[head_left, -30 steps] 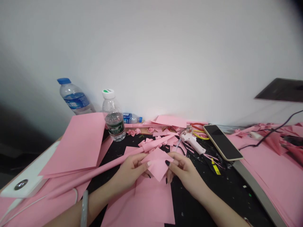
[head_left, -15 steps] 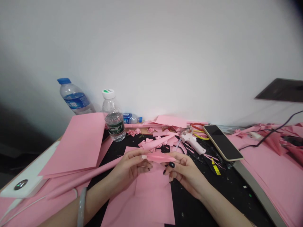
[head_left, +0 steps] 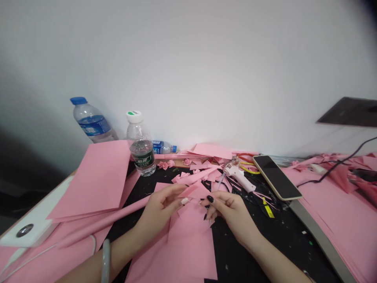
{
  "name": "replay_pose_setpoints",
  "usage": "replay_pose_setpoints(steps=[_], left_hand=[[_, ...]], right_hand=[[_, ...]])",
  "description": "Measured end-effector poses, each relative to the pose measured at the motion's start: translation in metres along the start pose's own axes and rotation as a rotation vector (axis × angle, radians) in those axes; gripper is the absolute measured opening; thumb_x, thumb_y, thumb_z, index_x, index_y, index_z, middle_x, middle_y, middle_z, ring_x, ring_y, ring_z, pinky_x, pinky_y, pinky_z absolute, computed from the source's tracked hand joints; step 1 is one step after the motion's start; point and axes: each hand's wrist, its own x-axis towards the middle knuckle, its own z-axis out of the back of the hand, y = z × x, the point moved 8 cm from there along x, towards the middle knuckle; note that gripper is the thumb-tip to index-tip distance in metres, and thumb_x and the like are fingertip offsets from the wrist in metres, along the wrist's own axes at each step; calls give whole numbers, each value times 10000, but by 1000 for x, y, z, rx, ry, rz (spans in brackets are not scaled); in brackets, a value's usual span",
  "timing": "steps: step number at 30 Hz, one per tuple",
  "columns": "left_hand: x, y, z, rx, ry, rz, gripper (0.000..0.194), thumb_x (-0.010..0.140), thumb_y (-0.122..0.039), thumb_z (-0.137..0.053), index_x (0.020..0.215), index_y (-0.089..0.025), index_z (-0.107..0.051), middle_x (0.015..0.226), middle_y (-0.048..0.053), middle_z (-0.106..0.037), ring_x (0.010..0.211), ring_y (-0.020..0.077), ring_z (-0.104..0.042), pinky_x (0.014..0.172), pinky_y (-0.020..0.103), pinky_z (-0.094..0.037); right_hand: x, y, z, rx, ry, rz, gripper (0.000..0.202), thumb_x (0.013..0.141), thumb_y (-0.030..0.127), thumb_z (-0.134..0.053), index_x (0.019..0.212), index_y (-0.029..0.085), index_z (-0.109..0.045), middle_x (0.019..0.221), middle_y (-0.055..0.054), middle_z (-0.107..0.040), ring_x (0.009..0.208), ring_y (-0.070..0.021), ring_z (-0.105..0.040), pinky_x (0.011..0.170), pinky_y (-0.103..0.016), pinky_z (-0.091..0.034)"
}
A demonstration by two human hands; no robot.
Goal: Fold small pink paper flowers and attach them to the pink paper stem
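Observation:
A small folded piece of pink paper (head_left: 196, 191) is held up between my hands, above larger pink sheets (head_left: 188, 243) lying on the black table top. My left hand (head_left: 166, 202) pinches its left side, with the thumb in front and the fingers partly behind the paper. At its right edge, my right hand (head_left: 225, 206) grips with thumb and fingertips; the thumb has a dark nail. Just beyond my hands are pink paper scraps and strips (head_left: 203, 175). A white glue gun (head_left: 239, 177) lies to their right.
A water bottle (head_left: 143, 153) stands behind my left hand; a blue-capped bottle (head_left: 92, 122) leans near the wall. A phone (head_left: 277, 177) lies right of the glue gun. Pink paper stacks (head_left: 94, 177) are on the left, more (head_left: 335, 212) on the right. A white device (head_left: 29, 228) sits far left.
The small pink paper has turned from a thin, edge-on shape to show a wider folded face. My left thumb has shifted slightly down and right; both hands stay close together.

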Motion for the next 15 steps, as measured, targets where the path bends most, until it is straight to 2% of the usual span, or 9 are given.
replay_pose_setpoints(steps=[2,4,7,10,13,15], left_hand=[[-2,-4,-1,-30,6,-54,231,797,-267,-675,1009,-212,-602,1072,44,-668,1037,198,-623,901,322,-503],[-2,-5,-5,-47,48,-73,171,836,-280,-634,982,-212,-576,1002,30,-656,994,175,-623,862,290,-500],[-2,0,-7,-67,77,-33,131,860,-274,-594,956,-210,-534,931,19,-645,914,159,-625,764,256,-488],[-1,4,-6,-87,70,24,209,836,-278,-620,991,-215,-495,886,15,-653,837,160,-621,705,252,-469],[-1,0,-8,7,112,-4,193,869,-337,-571,999,-196,-555,812,15,-647,743,157,-593,667,256,-452],[-2,-4,-11,113,143,-25,181,874,-337,-547,926,-178,-616,804,23,-646,731,164,-581,658,259,-446]], right_hand=[[0,-1,-1,-12,18,-4,344,787,479,-686,755,138,-721,600,-32,-690,480,-116,-622,498,-215,-492],[0,-2,-4,-22,49,-5,339,787,473,-683,750,136,-702,665,-41,-705,476,-110,-619,485,-215,-492],[1,-3,-7,-28,74,-5,293,771,440,-698,809,151,-674,710,-34,-716,470,-107,-610,479,-222,-502],[2,-4,-6,-34,73,1,256,762,392,-701,863,161,-655,674,-5,-698,463,-104,-596,486,-227,-513],[2,-4,-7,-61,93,12,176,773,319,-681,831,158,-642,609,19,-656,468,-102,-592,507,-228,-518],[1,-5,-10,-87,126,18,128,787,276,-656,823,155,-635,589,23,-638,479,-105,-597,524,-231,-518]])
